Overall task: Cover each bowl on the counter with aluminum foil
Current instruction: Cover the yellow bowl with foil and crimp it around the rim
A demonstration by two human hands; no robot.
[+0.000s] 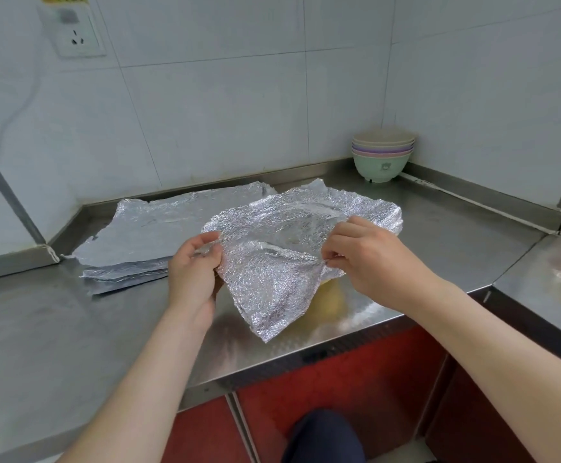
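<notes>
1. Foil sheet (292, 248), crinkled, hangs over a yellow bowl (331, 295) near the front edge of the steel counter (439, 235); only a sliver of the bowl shows under the sheet's near-right side
2. Left hand (192, 272) pinches the sheet's left edge between thumb and curled fingers; right hand (369, 259) pinches a fold on its right side between thumb and fingertips
3. The step in hand looks like settling the sheet on the rim; draw it lightly taut between both pinches and lower it level, so an even margin hangs all round
4. A long corner points toward the person, so the sheet may sit skewed; shifting it back before pressing should spare a bare gap on the far side
5. Foil this thin likely tears if tugged: fold it down around the rim with flat fingers in short steps, and steady the bowl so it does not slide off the edge
6. A stack of foil sheets (145, 235) lies to the left and a stack of bowls (382, 158) stands uncovered in the far corner, so most of the task seems left
</notes>
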